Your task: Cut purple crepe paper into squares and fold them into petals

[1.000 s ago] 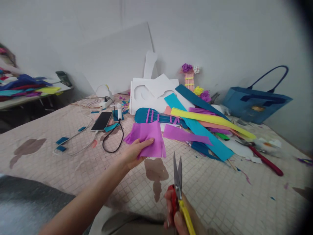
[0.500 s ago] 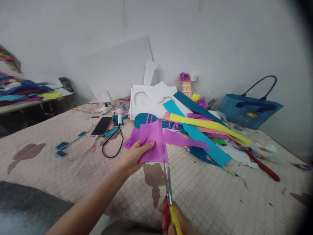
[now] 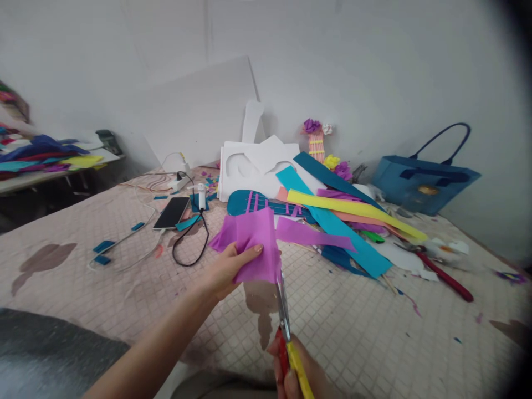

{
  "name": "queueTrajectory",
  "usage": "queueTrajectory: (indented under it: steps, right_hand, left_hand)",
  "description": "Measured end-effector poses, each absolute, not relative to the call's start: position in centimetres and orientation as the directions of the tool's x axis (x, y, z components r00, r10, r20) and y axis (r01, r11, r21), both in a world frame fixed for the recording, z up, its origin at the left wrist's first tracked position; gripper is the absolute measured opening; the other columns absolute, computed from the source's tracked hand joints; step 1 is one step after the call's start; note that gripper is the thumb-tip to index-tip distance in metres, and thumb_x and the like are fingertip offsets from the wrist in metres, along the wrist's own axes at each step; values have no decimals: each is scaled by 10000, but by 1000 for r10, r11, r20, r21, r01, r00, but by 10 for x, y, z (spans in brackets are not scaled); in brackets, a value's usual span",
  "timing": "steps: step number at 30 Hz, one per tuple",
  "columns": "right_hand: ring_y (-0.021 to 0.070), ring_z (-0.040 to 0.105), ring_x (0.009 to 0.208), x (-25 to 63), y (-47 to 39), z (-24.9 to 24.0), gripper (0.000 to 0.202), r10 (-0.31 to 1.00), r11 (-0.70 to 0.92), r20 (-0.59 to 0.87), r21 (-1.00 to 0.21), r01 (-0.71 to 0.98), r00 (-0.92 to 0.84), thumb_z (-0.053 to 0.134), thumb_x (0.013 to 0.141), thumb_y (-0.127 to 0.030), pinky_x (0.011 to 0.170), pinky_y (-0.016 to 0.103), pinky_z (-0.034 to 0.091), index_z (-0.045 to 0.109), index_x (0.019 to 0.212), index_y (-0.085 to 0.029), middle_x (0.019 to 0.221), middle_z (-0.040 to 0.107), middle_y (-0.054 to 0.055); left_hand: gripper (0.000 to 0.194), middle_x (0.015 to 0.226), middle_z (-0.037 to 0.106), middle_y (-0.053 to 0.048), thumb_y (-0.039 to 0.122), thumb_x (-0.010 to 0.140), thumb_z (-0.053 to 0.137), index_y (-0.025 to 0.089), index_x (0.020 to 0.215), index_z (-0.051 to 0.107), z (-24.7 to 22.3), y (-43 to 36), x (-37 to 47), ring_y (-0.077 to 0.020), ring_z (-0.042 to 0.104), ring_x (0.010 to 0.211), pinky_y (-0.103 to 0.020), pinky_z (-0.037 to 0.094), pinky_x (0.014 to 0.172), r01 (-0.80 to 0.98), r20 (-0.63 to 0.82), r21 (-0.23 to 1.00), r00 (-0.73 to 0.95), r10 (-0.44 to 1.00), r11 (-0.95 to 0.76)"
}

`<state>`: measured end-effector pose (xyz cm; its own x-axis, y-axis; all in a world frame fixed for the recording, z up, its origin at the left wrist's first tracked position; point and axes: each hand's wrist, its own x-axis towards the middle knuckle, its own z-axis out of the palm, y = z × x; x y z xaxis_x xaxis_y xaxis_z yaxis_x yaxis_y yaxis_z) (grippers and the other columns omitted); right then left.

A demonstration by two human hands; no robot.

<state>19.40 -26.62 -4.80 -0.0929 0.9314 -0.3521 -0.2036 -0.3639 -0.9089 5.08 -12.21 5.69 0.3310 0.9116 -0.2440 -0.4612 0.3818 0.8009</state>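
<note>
My left hand (image 3: 233,269) pinches a folded piece of purple crepe paper (image 3: 260,252), thumb on top and fingers beneath. In my right hand (image 3: 297,366) are scissors (image 3: 284,316) with one red and one yellow handle. Their blades point away from me and meet the paper's lower right edge. Behind the held piece lies a purple paper strip (image 3: 313,235) on the table. Just beyond is a teal cut-out shape (image 3: 243,203) with thin purple strips across it.
Teal, yellow and orange paper strips (image 3: 353,206) pile up on the right. Red-handled pliers (image 3: 444,274) and a blue bag (image 3: 428,185) are farther right. A phone (image 3: 172,213) with cables lies left. White cut sheets (image 3: 260,166) lean at the back.
The scissor blades have moved up against the purple paper, and its right edge looks narrower. The left hand keeps its grip.
</note>
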Motion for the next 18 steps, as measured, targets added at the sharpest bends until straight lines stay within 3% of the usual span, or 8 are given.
queueTrajectory:
  steps: [8,18]
  right_hand:
    - [65,378,463,192,-270,-46,632,980,-186,-181,-980,-66,-77,446,708,-806,425,213,344,536,897,-210,697,469,-14]
    - [55,355,440,186,-265,-24,664,969,-232,-229,-972,-27,-95,403,700,-832,409,204,406,483,909,-206,680,424,-40]
  left_hand:
    - [321,882,724,-99,174,695,791,89,967,643,49,-124,51,-170,690,710,-252,580,668,-454,-247,803,339,908,387]
    - [409,875,720,-101,238,621,844,88,947,648,43,-126,52,-178,686,736,-254,569,677,-450,-249,798,361,899,402]
